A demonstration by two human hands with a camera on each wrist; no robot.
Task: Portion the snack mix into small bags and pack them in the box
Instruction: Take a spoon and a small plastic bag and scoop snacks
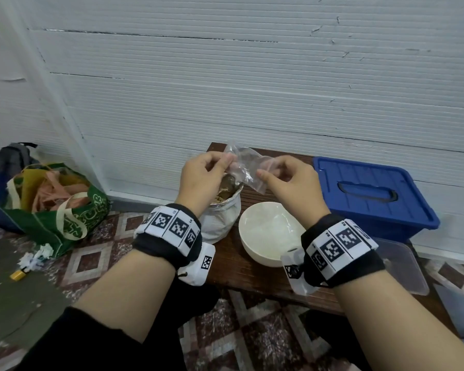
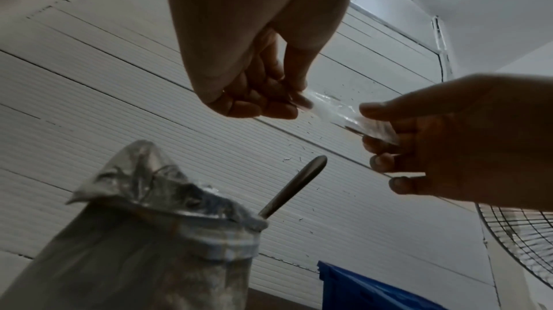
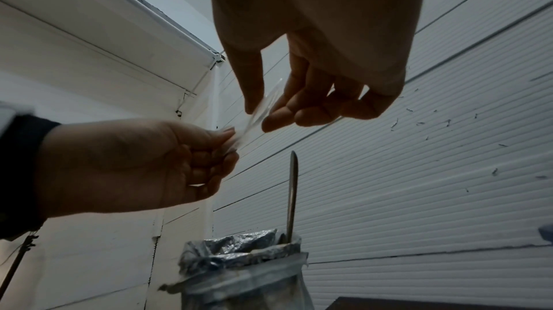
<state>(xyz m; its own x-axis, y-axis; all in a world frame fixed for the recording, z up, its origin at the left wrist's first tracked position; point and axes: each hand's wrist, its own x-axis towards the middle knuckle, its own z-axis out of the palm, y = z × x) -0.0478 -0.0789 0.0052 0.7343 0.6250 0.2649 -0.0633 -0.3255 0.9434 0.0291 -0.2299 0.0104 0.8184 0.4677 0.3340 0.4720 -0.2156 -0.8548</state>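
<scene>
Against white ribbed wall panels [image 1: 252,89], left hand [image 1: 201,175] and right hand [image 1: 292,180] are both pinching one clear small bag [image 1: 245,163] above one snack pouch [image 1: 221,212], one bowl [image 1: 268,234], one blue box [image 1: 373,194].

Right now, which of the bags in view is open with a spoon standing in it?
The foil-lined snack bag on the bench, its spoon handle poking out. The small clear bag is pinched between both hands; the green tote sits on the floor.

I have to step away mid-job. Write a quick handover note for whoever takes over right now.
Left hand and right hand each pinch one end of an empty small clear bag, held above the open snack mix bag, which has a spoon standing in it. The white bowl looks empty. The blue box is lidded. No filled bag in view: opening, filling, sealing, packing remain.
</scene>
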